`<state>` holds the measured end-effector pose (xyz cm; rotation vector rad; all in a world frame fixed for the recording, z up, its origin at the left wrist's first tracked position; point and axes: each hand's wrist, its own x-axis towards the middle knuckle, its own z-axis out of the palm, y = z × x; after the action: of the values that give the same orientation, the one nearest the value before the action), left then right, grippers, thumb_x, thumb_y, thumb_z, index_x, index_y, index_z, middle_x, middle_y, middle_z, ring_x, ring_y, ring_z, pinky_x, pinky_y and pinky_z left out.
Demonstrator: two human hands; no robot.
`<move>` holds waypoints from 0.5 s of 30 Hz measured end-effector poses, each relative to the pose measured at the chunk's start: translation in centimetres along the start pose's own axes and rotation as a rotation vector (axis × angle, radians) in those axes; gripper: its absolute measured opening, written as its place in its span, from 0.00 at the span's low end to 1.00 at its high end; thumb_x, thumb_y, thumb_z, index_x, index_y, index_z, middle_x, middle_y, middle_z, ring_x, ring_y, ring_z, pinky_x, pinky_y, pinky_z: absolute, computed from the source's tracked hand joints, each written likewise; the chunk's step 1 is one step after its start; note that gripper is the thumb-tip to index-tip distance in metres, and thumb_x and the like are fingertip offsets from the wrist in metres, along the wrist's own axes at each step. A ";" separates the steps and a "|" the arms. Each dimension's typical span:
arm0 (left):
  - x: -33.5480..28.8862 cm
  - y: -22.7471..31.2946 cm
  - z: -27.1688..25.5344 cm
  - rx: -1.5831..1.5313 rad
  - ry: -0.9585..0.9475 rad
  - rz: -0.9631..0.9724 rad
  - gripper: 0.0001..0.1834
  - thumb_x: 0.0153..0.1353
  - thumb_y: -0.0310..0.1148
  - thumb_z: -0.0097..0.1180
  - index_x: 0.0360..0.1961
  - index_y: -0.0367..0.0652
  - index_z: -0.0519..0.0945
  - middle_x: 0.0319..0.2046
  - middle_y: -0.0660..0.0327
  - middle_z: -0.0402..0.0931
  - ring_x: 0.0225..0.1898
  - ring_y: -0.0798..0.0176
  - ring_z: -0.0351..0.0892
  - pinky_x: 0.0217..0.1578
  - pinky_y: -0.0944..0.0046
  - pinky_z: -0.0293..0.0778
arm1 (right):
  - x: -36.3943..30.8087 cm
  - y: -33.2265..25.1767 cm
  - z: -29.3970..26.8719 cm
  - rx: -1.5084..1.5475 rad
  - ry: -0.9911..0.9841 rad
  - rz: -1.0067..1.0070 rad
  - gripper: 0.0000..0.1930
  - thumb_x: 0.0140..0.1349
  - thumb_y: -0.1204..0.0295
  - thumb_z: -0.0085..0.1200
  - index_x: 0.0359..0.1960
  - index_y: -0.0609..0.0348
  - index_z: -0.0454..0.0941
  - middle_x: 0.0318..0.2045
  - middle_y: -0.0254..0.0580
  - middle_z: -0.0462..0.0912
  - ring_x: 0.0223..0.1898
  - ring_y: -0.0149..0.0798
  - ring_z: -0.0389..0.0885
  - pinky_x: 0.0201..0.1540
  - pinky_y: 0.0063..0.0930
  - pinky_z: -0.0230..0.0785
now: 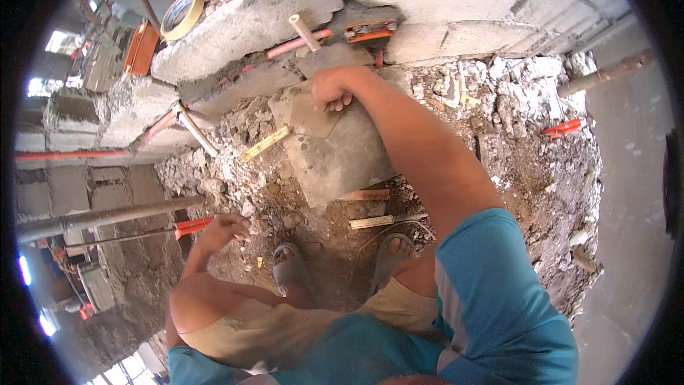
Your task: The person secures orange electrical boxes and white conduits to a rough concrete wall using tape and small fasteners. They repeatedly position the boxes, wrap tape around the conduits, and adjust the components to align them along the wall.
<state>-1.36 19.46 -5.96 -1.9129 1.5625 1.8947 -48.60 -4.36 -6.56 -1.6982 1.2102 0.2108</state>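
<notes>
My right hand (331, 90) reaches forward with curled fingers, low over the upper part of a flat grey piece (345, 160) on the ground. That piece has a jagged outline and a smoother, browner patch under the hand; whether it is a slab or a mortar-covered sheet I cannot tell. What the fingers hold, if anything, is hidden. My left hand (229, 229) hangs beside my left knee, fingers loosely bent and apart, holding nothing. Just left of it is a red-orange piece (192, 227). A yellow folding-rule-like strip (266, 143) lies at the grey piece's left edge.
Ahead runs a broken block wall (249, 21) with an orange electrical box (370, 30), pink conduit (299, 43) and a tape roll (182, 16). Rubble (527, 178) covers the right side. A pole (107, 219) stretches in from the left. My sandalled feet (292, 269) stand close by.
</notes>
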 end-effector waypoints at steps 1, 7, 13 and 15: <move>0.9 -0.3 -3.0 0.052 -0.047 0.039 0.13 0.75 0.38 0.61 0.48 0.39 0.88 0.39 0.60 0.90 0.42 0.64 0.89 0.40 0.63 0.81 | -0.6 1.3 -0.8 0.033 0.009 0.009 0.15 0.65 0.58 0.66 0.38 0.58 0.86 0.33 0.37 0.88 0.30 0.34 0.85 0.33 0.36 0.78; 3.7 18.9 -5.9 0.589 0.147 0.200 0.28 0.72 0.58 0.59 0.43 0.40 0.90 0.33 0.62 0.88 0.33 0.67 0.82 0.35 0.62 0.77 | -7.3 12.6 -3.1 0.173 0.402 0.019 0.21 0.65 0.52 0.67 0.37 0.62 0.85 0.31 0.40 0.87 0.30 0.35 0.87 0.31 0.35 0.81; 13.9 31.1 5.9 0.014 0.068 0.334 0.33 0.70 0.61 0.63 0.54 0.38 0.85 0.44 0.56 0.88 0.40 0.62 0.85 0.42 0.58 0.80 | -12.5 16.6 -3.0 0.733 0.836 0.131 0.34 0.64 0.41 0.68 0.50 0.65 0.87 0.41 0.48 0.89 0.37 0.40 0.88 0.41 0.37 0.83; 17.1 33.6 9.9 -0.194 0.009 0.308 0.38 0.69 0.63 0.64 0.61 0.37 0.80 0.46 0.55 0.87 0.41 0.60 0.86 0.43 0.57 0.83 | -12.2 16.3 -3.4 0.762 0.856 0.091 0.40 0.64 0.37 0.67 0.53 0.70 0.84 0.43 0.49 0.88 0.37 0.40 0.86 0.44 0.37 0.82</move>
<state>-34.12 -1.25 -1.61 -1.8386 1.8296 2.2349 -68.68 0.51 -7.34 -1.0385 1.6781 -0.9085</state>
